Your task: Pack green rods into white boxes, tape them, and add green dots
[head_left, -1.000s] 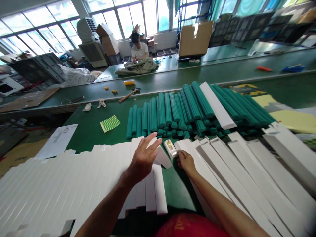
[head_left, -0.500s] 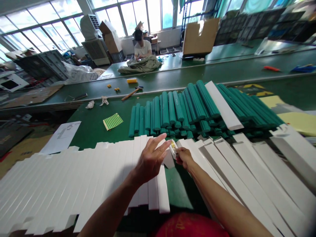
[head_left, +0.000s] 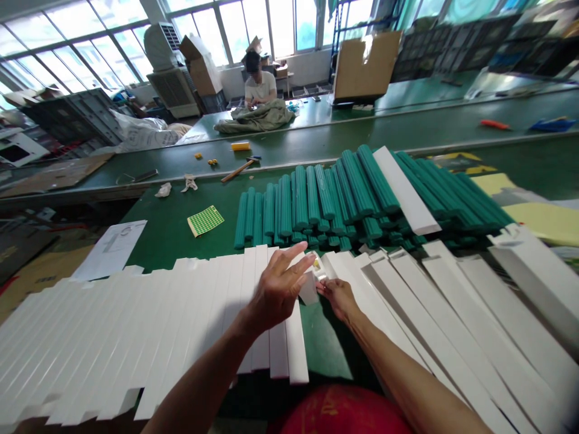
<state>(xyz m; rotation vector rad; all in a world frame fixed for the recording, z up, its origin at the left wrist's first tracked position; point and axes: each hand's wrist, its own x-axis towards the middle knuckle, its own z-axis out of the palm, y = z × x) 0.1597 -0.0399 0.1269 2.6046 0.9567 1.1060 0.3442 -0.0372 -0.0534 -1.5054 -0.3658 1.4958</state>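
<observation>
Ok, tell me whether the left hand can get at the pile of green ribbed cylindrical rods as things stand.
Probably yes: the left hand is just short of the pile of green rods, above the row of long white cardboard boxes, and nothing tall appears to block the way between.

Large gridded windows (head_left: 233, 33) line the far wall (head_left: 312, 63) and admit bright daylight, which reflects from the long green bench (head_left: 316, 135) beyond the far edge of the near bench (head_left: 167, 232). Blue metal shelving (head_left: 336, 39) stands past the long bench's far edge; teal curtains (head_left: 438, 15) hang right of the shelving.
</observation>
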